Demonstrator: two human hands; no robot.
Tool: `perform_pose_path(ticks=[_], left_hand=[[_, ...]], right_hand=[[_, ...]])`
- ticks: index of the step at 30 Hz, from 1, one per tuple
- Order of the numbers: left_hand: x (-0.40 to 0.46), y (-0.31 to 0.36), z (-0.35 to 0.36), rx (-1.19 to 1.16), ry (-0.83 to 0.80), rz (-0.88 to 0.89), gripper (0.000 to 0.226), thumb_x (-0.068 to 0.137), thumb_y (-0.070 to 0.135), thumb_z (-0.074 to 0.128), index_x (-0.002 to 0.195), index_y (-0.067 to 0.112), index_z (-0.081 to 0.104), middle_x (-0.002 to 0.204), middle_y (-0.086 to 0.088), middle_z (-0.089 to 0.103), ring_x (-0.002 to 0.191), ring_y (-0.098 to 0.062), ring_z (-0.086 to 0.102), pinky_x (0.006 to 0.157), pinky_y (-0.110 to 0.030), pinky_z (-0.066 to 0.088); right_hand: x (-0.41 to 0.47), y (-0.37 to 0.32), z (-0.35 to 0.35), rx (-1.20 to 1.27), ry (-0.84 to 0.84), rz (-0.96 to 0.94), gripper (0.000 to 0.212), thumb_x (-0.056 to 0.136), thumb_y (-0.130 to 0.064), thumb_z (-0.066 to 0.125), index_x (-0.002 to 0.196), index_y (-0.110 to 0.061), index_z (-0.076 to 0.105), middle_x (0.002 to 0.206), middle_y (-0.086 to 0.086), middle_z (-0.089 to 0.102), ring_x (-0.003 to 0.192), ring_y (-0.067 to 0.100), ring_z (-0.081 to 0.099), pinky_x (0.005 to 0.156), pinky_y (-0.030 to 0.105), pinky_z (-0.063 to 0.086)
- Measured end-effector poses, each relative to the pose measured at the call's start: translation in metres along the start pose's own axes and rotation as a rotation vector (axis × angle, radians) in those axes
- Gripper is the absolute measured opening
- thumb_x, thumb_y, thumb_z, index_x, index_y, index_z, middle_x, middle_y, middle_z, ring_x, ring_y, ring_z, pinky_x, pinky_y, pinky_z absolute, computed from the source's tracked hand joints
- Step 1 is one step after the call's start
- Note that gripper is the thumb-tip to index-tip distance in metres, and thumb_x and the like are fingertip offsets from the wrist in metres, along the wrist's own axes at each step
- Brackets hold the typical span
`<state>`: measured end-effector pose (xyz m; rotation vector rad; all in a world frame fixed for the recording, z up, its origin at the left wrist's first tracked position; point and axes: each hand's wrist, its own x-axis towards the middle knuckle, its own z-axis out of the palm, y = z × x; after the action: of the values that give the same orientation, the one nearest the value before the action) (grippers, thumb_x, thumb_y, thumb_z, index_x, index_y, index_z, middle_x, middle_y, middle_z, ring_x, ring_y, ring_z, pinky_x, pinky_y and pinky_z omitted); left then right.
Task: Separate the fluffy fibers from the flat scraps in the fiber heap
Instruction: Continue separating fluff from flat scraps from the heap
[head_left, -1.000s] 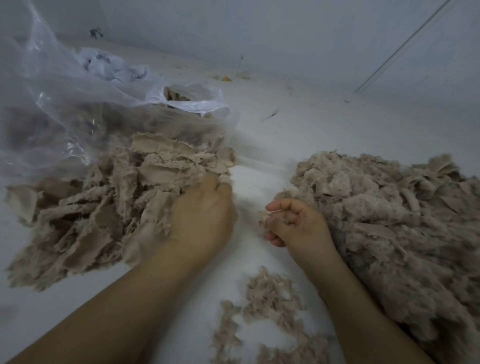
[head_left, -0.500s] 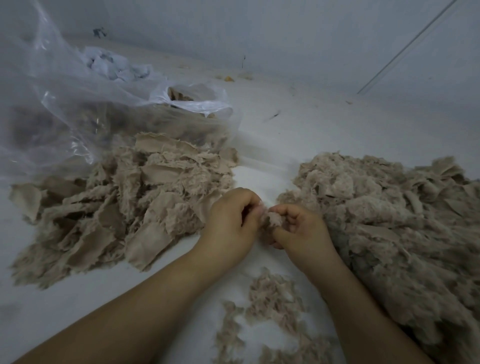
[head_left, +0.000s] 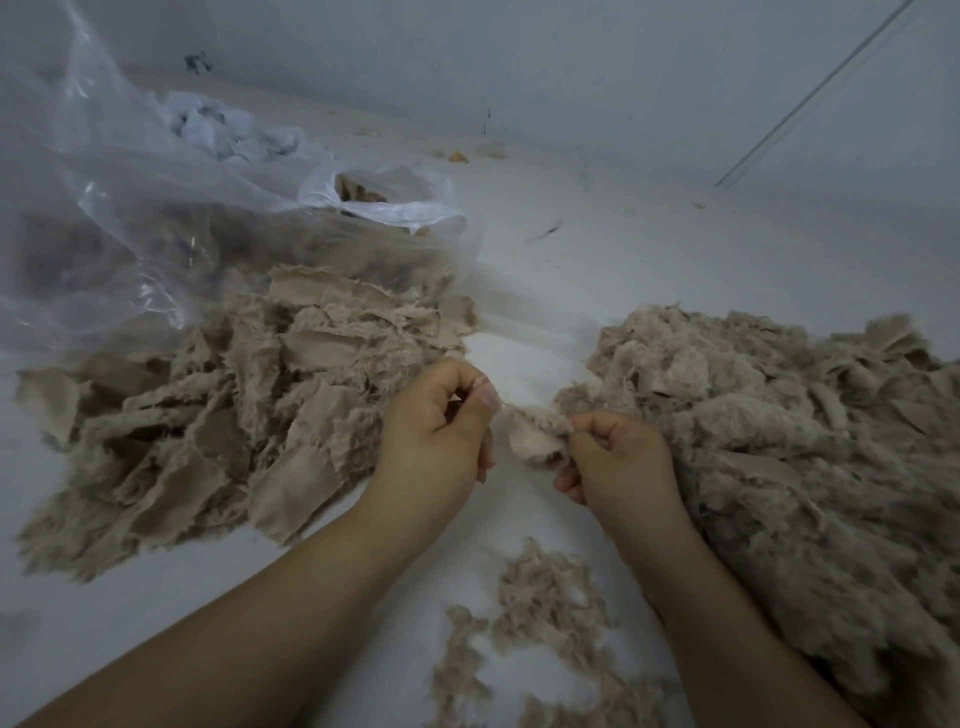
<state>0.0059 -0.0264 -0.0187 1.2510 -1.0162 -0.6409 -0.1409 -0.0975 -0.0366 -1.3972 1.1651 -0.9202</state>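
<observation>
Both hands meet over the white surface (head_left: 623, 270), knuckles up and forearms angled inward: the left hand (head_left: 439, 426) pinches one end of a small beige scrap (head_left: 532, 434), the right hand (head_left: 621, 460) grips the other, beside the fiber heap (head_left: 779, 441); the flat scraps (head_left: 234, 415) lie left.
</observation>
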Motion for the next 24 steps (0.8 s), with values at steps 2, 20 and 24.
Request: perform_pose_path(ticks=[2, 20, 24], left_hand=[[-0.001, 0.001, -0.002, -0.070, 0.015, -0.024, 0.021, 0.090, 0.023, 0.050, 0.070, 0.018, 0.053, 0.049, -0.004, 0.050, 0.043, -0.018, 0.045, 0.043, -0.028, 0.039], [0.005, -0.005, 0.008, -0.112, -0.125, -0.206, 0.019, 0.099, 0.003, 0.051, 0.080, 0.000, 0.055, 0.056, -0.017, 0.063, 0.046, -0.027, 0.062, 0.046, -0.028, 0.051], [0.007, -0.006, 0.006, -0.117, -0.056, -0.155, 0.020, 0.100, 0.002, 0.047, 0.081, -0.004, 0.053, 0.055, -0.018, 0.059, 0.047, -0.025, 0.057, 0.049, -0.030, 0.050]], right_hand=[[-0.001, -0.002, 0.000, -0.001, 0.017, -0.002, 0.031, 0.096, -0.001, 0.050, 0.070, -0.010, 0.064, 0.045, 0.000, 0.057, 0.038, 0.008, 0.050, 0.039, 0.019, 0.041], [-0.006, -0.003, -0.002, 0.004, -0.242, -0.143, 0.022, 0.086, 0.000, 0.068, 0.098, -0.017, 0.074, 0.084, -0.003, 0.075, 0.064, 0.001, 0.064, 0.057, 0.018, 0.048], [-0.004, 0.000, -0.001, -0.074, -0.171, -0.161, 0.024, 0.092, -0.007, 0.064, 0.071, -0.015, 0.074, 0.050, 0.002, 0.060, 0.043, 0.008, 0.048, 0.044, 0.021, 0.041]])
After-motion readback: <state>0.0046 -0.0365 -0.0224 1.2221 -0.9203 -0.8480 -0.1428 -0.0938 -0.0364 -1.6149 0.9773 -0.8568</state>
